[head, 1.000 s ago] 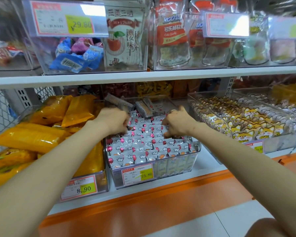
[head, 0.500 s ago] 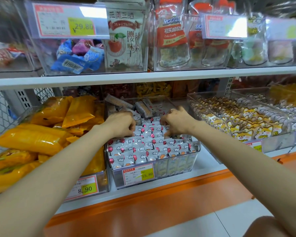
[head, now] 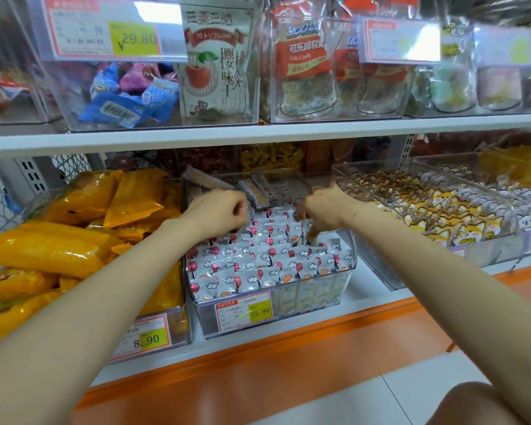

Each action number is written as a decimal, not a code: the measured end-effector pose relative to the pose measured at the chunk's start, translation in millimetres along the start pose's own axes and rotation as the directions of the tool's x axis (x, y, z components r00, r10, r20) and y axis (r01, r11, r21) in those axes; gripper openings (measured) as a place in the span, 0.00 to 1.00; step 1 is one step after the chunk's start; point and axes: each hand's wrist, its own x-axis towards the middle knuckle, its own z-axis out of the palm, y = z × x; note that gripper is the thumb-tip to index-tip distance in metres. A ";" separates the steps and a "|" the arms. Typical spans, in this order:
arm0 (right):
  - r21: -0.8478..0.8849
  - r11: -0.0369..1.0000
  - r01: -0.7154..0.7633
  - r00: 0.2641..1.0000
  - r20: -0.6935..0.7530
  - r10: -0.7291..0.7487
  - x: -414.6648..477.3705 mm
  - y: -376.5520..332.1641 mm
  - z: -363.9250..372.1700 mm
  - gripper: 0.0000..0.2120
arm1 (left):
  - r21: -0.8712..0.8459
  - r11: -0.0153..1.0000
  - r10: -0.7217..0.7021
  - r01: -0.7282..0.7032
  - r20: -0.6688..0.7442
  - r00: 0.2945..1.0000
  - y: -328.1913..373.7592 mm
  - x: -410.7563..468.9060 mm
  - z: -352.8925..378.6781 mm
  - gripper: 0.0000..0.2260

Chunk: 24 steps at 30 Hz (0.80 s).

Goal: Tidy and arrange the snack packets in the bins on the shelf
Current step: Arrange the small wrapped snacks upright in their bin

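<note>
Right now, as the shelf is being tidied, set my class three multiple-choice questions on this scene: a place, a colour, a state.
1. The left hand and right hand are over: A a top-shelf bin; B the bin tagged 15.80; C the floor.
2. The big packets in the bin to its left are: A blue; B green; C orange-yellow.
3. The front packets in the 15.80 bin: A stand in rows; B lie heaped; C are spilled out.
Answers: 1 B, both hands sit above it. 2 C, the wrappers show it. 3 A, they line up side by side.
</note>
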 end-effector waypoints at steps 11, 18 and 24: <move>0.183 0.983 -0.012 0.998 -0.054 0.022 -5.9 -0.4 -0.9 0.28 | 0.084 0.996 0.041 -0.043 0.027 0.999 15.0 10.9 23.8 0.05; 0.224 0.975 -0.010 0.992 -0.124 0.039 -8.1 -4.5 -1.7 0.25 | 0.050 0.999 -0.023 0.022 0.016 1.000 6.9 13.3 15.9 0.04; -0.001 1.000 -0.009 0.999 -0.053 0.009 0.0 -8.0 4.1 0.28 | 0.031 1.000 -0.010 0.007 0.105 0.994 11.6 13.4 19.6 0.05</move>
